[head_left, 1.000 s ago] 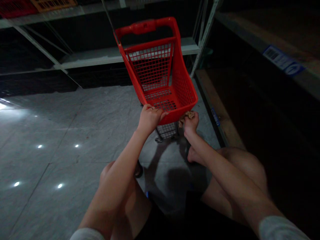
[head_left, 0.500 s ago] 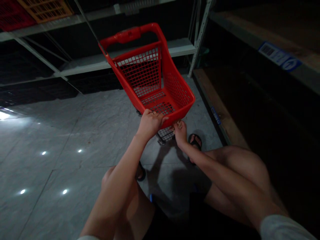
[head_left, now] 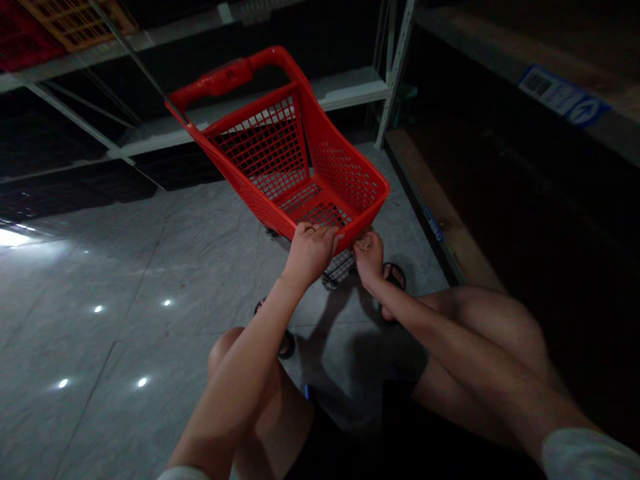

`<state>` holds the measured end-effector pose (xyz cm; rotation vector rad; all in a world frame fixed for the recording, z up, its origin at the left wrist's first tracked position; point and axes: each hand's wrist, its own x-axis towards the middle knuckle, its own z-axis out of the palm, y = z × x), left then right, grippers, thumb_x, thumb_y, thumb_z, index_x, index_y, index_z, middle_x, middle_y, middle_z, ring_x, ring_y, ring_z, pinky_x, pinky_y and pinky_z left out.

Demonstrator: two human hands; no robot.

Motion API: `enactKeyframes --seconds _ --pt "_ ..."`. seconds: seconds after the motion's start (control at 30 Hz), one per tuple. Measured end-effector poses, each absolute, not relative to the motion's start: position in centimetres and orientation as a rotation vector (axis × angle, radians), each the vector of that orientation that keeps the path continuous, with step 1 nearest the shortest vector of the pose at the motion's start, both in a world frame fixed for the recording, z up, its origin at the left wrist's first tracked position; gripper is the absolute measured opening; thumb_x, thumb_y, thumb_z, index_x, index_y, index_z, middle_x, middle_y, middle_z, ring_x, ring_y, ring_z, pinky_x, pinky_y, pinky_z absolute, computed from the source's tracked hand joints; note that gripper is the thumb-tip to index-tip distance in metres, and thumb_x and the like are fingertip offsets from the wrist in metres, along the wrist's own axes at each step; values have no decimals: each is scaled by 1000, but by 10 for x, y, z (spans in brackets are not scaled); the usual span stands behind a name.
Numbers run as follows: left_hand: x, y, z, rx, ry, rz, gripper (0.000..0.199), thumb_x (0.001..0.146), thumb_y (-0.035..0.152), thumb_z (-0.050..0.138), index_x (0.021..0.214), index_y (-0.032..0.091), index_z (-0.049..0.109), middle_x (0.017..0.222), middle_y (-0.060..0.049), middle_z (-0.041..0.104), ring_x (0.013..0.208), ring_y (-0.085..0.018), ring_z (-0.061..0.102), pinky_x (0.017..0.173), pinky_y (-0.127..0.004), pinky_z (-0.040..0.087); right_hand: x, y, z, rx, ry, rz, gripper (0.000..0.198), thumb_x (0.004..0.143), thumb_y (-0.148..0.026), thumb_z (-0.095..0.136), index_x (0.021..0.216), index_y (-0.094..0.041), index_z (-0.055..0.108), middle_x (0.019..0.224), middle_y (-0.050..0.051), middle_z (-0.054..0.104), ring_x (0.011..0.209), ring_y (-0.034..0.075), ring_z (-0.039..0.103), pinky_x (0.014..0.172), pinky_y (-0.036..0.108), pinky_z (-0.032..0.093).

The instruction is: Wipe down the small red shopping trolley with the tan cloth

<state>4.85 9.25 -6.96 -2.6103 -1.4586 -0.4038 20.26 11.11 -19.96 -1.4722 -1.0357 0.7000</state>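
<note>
A small red shopping cart (head_left: 320, 150) stands in front of me, its handle toward the shelves and its near end close to my knees. My left hand (head_left: 313, 250) is closed over the near rim of the basket, fingers hooked inside. Just below that rim, my right hand (head_left: 370, 260) is closed on a crumpled tan cloth (head_left: 365, 245) and presses it against the outside of the near end. Most of the cloth is hidden by my fingers. Beneath the basket a metal lower rack (head_left: 341, 265) and a caster (head_left: 329, 283) show.
A light metal shelf (head_left: 350, 95) runs behind the cart, with a yellow crate (head_left: 85, 23) and a red crate (head_left: 27, 37) at upper left. Dark wooden shelving with a blue label (head_left: 564, 95) stands on the right. Grey tiled floor (head_left: 165, 267) lies to the left.
The cart's handle end has swung to the left in view. My left hand stays on the rim, and my right hand with the cloth has shifted slightly right and up.
</note>
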Motion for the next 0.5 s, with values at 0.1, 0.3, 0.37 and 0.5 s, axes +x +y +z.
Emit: enactKeyframes --seconds 0.1,0.3,0.37,0.5 --pt "37 89 -60 -2663 -1394 -491 34 108 30 40 121 19 69 106 -7 79 100 -22 68 93 -38 44 196 109 -201 -1487 -813 895 22 67 -21 60 87 -23 50 81 -4 53 75 15 54 76 31 50" --pt "3 101 -48 -2506 -1511 -505 37 107 38 41 107 22 74 108 -7 78 111 -25 64 105 -42 45 210 106 -116 -1086 -1095 483 18 78 -25 69 90 -24 56 97 -1 58 95 17 58 91 34 51" --pt "0 104 -51 -2491 -1507 -464 41 108 38 38 101 20 74 102 -8 77 107 -26 65 107 -43 45 205 97 -111 -1095 -1206 409 16 79 -22 69 90 -25 57 101 1 57 102 18 57 98 37 49" --pt "5 104 -57 -2429 -1541 -472 47 108 37 33 90 19 73 93 -9 74 101 -25 64 110 -43 45 177 79 -159 -1285 -1258 572 20 73 -15 65 88 -24 55 105 4 52 97 19 56 92 36 52"
